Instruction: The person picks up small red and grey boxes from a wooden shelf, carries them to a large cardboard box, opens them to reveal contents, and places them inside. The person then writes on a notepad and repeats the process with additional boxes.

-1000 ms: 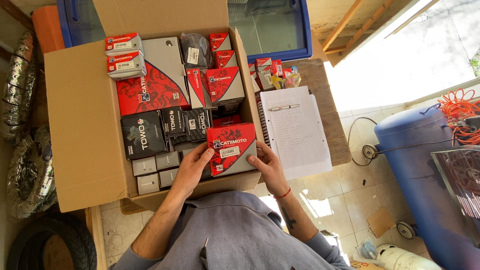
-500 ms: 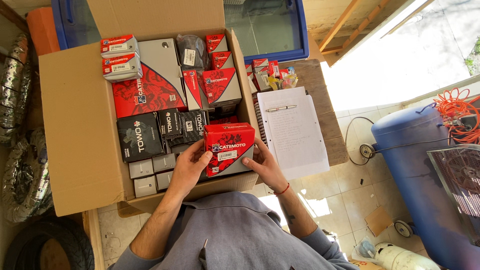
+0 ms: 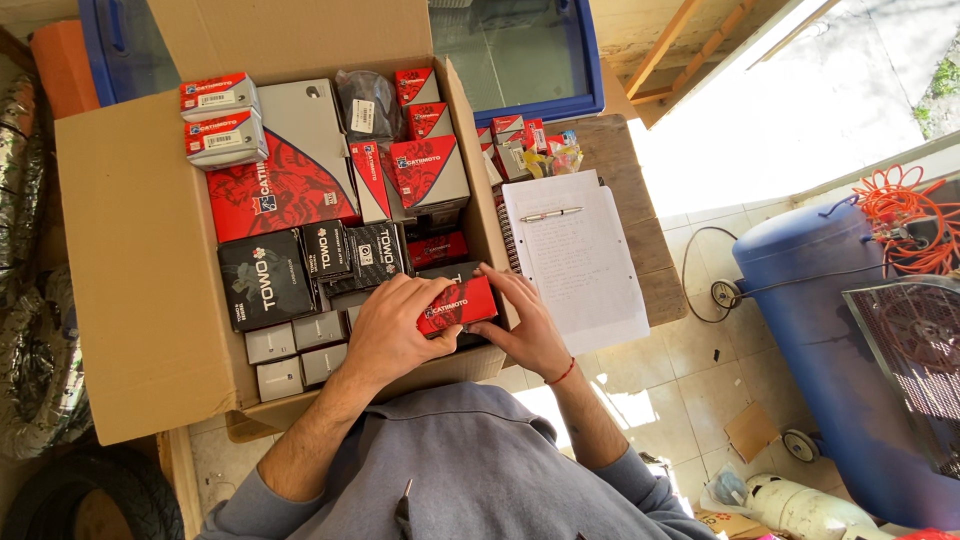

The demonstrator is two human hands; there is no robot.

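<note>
red box (image 3: 456,304) gripped on both ends by left hand (image 3: 398,325) and right hand (image 3: 520,318), low in carton's (image 3: 130,250) near right corner | judged: best kept level, lowered squarely | notebook (image 3: 580,262) beside carton

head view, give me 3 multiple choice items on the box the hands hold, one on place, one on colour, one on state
1. Where is the red and grey box?
A. on the notebook
B. over the cardboard carton's near right corner
C. on the floor

2. What colour is its side facing the camera?
A. red
B. blue
C. green

3. How is it held?
A. left hand alone
B. lying untouched
C. between both hands

Answers:
1 B, it sits above the cardboard carton, left of the notebook.
2 A, the visible side is red.
3 C, the left hand and the right hand grip it from either side.
</note>
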